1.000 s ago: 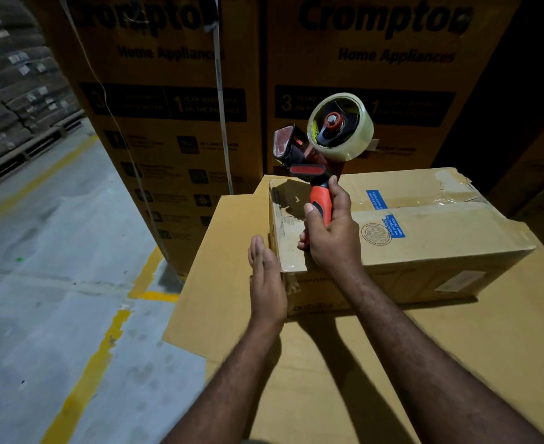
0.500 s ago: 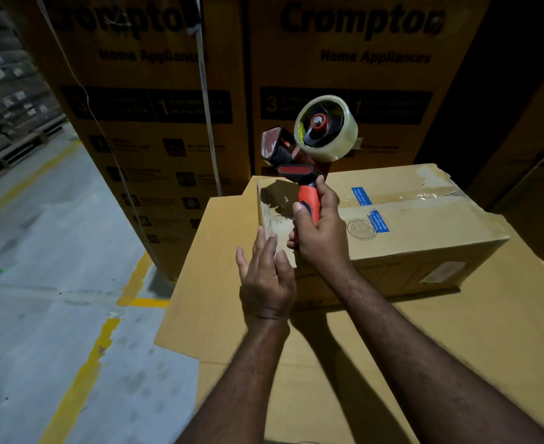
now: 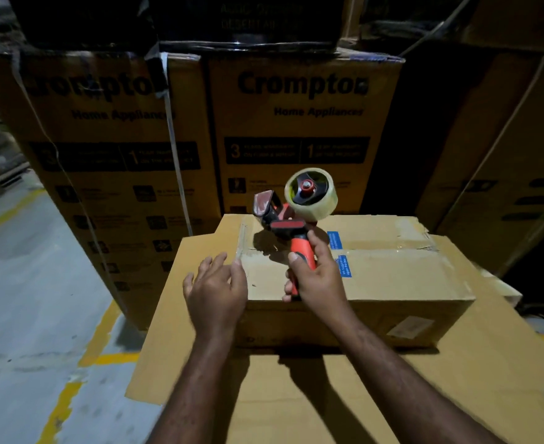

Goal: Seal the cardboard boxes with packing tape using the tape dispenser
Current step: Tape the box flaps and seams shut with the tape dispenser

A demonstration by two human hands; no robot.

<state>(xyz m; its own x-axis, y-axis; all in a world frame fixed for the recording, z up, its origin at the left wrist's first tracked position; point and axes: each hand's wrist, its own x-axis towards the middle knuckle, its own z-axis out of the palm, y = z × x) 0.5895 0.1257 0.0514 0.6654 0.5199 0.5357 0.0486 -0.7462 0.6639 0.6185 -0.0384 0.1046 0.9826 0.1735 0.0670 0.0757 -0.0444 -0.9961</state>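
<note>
Cardboard box point(image 3: 392, 277) on larger carton point(image 3: 296, 395), right hand point(image 3: 322, 280) gripping tape dispenser point(image 3: 299, 203), left hand point(image 3: 216, 293) relaxed beside box's left edge

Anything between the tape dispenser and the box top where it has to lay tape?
Nothing visible. The right hand holds the tape dispenser over the left end of the cardboard box, bare cardboard beneath it. The left hand is at the box's left edge, not under the dispenser.
</note>
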